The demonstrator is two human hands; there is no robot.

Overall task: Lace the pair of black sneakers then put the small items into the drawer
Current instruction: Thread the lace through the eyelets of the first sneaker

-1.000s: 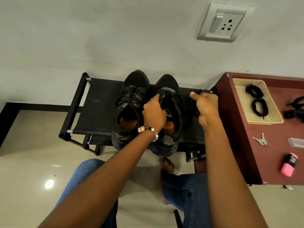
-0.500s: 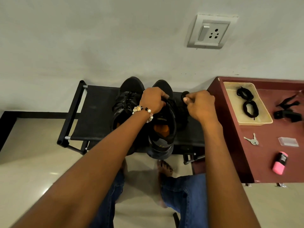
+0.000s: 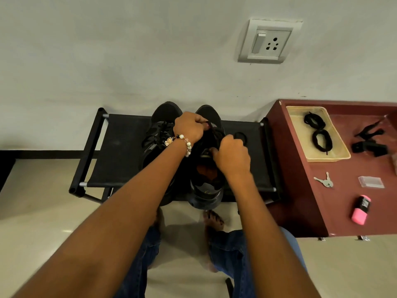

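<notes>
two black sneakers sat side by side on the black rack (image 3: 120,151). left hand (image 3: 189,127) pinched a black lace (image 3: 211,127) over the right sneaker (image 3: 206,190); right hand (image 3: 233,157) curled, gripping its tongue. keys (image 3: 324,181) lay on the maroon worktop (image 3: 343,211).

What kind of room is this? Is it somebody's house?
Probably a home, likely a spot near the door where shoes are kept. A low black fabric shoe rack holds black sneakers, a dark red wooden cabinet carries silver keys, and a white wall socket sits above.
</notes>
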